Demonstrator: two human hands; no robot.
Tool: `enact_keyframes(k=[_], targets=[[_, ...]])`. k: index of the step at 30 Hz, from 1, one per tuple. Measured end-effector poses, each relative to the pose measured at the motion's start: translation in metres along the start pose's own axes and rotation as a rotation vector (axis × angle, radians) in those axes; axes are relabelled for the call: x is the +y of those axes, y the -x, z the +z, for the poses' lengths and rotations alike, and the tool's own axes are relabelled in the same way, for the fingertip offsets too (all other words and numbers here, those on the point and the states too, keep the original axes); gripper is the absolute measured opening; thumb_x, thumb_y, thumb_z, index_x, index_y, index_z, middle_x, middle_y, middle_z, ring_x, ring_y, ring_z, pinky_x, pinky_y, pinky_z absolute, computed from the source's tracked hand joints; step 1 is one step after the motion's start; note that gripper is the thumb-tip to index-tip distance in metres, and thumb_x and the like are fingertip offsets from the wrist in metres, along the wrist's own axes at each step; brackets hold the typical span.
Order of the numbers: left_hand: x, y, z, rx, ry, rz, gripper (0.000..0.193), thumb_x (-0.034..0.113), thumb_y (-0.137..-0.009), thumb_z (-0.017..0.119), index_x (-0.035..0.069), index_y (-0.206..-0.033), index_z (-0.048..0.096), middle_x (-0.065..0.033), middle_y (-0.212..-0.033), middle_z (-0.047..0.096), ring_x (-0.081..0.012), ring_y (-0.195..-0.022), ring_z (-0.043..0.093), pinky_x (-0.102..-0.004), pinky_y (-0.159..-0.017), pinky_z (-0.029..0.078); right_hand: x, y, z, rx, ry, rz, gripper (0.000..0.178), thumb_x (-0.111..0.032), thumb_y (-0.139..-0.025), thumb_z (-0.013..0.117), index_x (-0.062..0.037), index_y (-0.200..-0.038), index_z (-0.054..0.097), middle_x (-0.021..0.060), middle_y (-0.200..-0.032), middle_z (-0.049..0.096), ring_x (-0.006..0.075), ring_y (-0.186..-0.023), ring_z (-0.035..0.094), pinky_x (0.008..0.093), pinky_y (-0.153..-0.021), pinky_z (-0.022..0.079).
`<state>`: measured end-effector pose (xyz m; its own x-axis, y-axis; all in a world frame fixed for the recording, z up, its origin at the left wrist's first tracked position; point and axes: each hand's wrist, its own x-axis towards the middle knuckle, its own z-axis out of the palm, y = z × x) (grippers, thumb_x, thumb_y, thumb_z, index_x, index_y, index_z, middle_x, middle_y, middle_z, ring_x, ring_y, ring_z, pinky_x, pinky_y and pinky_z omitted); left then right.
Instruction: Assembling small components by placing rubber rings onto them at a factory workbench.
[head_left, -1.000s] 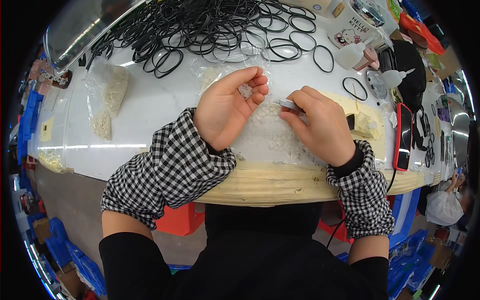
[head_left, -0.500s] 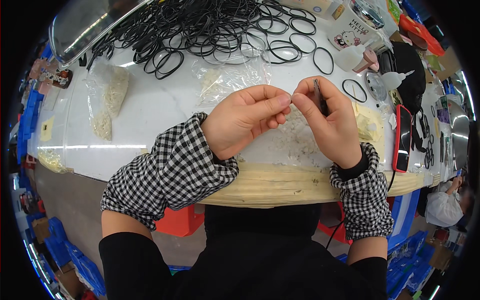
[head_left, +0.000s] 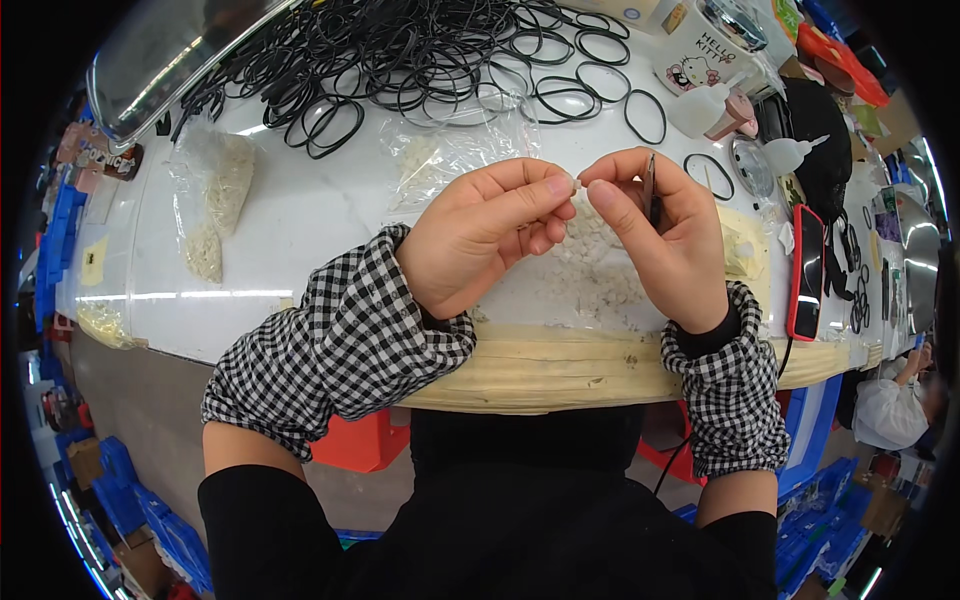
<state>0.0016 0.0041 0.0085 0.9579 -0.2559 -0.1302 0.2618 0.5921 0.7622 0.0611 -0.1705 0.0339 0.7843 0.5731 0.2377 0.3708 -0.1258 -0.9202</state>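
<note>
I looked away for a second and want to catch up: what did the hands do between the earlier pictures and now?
Both hands rose off the pile of small white pieces. The left hand and right hand now meet fingertip to fingertip, pinching a tiny white piece between them. The right hand kept its thin dark tool, now turned upright. The black rubber rings and clear bags stayed put.

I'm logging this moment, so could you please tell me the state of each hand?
Left hand: pinched shut on a tiny white piece.
Right hand: closed, holding a thin dark tool.
</note>
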Motion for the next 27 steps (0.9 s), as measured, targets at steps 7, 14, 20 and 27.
enact_keyframes(k=[7, 14, 20, 27], targets=[[0.0, 0.0, 0.001, 0.006, -0.001, -0.013, 0.018, 0.023, -0.094, 0.052, 0.006, -0.094, 0.056, 0.0025, -0.082, 0.056, -0.0053, -0.073, 0.05, -0.0184, -0.067, 0.041, -0.004, 0.0, 0.0, 0.002, 0.085, -0.067, 0.011, -0.007, -0.082, 0.065, -0.0004, -0.09, 0.062, -0.0031, -0.072, 0.056, -0.0004, -0.051, 0.032, 0.0163, -0.044, 0.023], [-0.001, 0.001, 0.002, -0.006, 0.021, -0.027, 0.018, 0.023, -0.094, 0.051, 0.006, -0.095, 0.056, 0.0027, -0.082, 0.055, -0.0051, -0.073, 0.048, -0.018, -0.066, 0.04, -0.005, 0.001, 0.003, 0.045, 0.187, -0.085, 0.01, -0.007, -0.082, 0.066, -0.0009, -0.085, 0.058, 0.0009, -0.073, 0.055, 0.0043, -0.058, 0.044, 0.018, -0.048, 0.033], [-0.005, -0.001, -0.001, -0.076, 0.147, 0.007, 0.017, 0.019, -0.093, 0.054, 0.003, -0.099, 0.057, 0.0004, -0.085, 0.056, -0.0065, -0.073, 0.049, -0.019, -0.067, 0.043, -0.003, 0.005, 0.011, 0.066, 0.099, -0.094, 0.011, -0.007, -0.084, 0.063, -0.0006, -0.083, 0.054, 0.0015, -0.07, 0.054, 0.0065, -0.057, 0.045, 0.0197, -0.05, 0.037], [-0.007, -0.001, 0.0, -0.133, 0.166, 0.02, 0.02, 0.023, -0.096, 0.049, 0.004, -0.096, 0.056, 0.0013, -0.083, 0.053, -0.0073, -0.073, 0.047, -0.02, -0.066, 0.039, -0.003, 0.006, 0.017, 0.073, 0.0, -0.077, 0.014, -0.011, -0.084, 0.065, -0.0016, -0.082, 0.054, -0.0002, -0.068, 0.056, 0.0049, -0.056, 0.044, 0.0206, -0.048, 0.035]])
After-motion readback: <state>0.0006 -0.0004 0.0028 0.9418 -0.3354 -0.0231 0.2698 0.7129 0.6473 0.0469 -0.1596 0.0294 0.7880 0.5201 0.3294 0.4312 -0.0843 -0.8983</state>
